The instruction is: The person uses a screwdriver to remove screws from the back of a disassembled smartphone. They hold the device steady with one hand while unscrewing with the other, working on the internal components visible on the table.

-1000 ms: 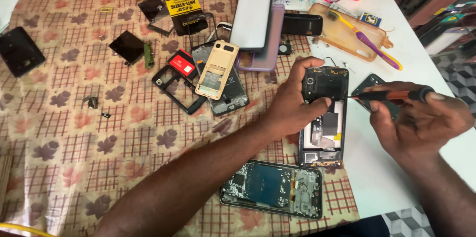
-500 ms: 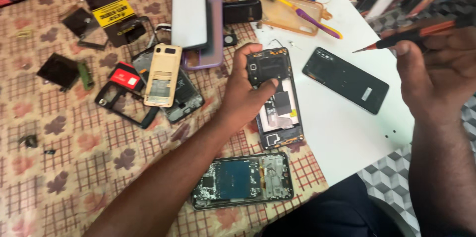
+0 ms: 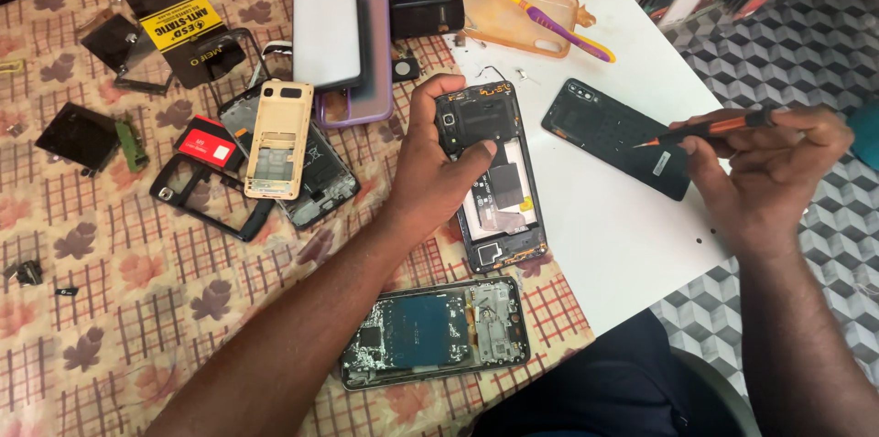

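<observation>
My left hand grips an opened black phone frame lying on the white table, thumb on its inner parts. Off to the right, over the table's edge, my right hand holds a black and orange screwdriver with its tip pointing left. That tip hovers just above a black phone back cover on the table. Another opened phone with exposed circuit boards lies near my body on the patterned cloth.
The patterned cloth holds several phone parts: a gold frame, black bezels, a small screen, an anti-static bag. A phone in a purple case, a tan case with a toothbrush. Tiled floor at right.
My right hand with the screwdriver has come back down toward the table, near the black back cover. The left hand stays on the phone frame. The view has shifted slightly.
</observation>
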